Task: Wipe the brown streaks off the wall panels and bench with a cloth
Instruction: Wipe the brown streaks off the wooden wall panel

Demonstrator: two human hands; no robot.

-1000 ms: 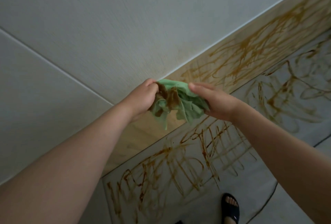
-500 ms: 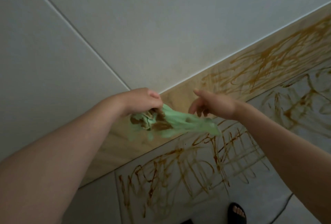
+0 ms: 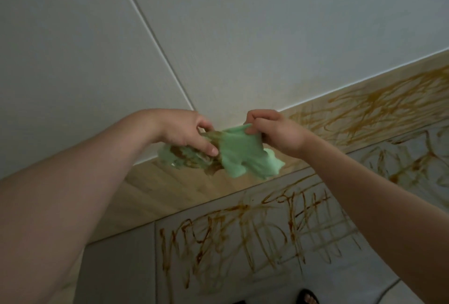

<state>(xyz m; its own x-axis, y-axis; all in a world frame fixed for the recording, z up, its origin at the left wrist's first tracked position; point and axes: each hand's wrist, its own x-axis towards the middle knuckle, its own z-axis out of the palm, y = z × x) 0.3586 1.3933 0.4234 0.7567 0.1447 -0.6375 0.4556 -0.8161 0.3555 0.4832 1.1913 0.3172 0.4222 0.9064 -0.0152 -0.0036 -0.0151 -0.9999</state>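
Note:
A green cloth (image 3: 239, 155), smeared brown on its left part, hangs in the air between both hands. My left hand (image 3: 187, 133) grips its stained bunched end. My right hand (image 3: 274, 131) pinches the cloth's upper right edge between curled fingers. Under them runs the wooden bench top (image 3: 175, 187), bare at the left and covered in brown streaks (image 3: 379, 106) at the right. The grey front panel (image 3: 364, 286) below the bench carries more brown scrawls (image 3: 255, 235).
Pale wall panels (image 3: 243, 36) with a thin seam (image 3: 150, 33) fill the upper view. A foot in a black sandal (image 3: 308, 297) stands on the floor at the bottom edge, next to a light cord (image 3: 386, 289).
My right hand has moved back onto the cloth and pinched its edge after letting go. The cloth is now stretched between both hands. The view has tilted up and left.

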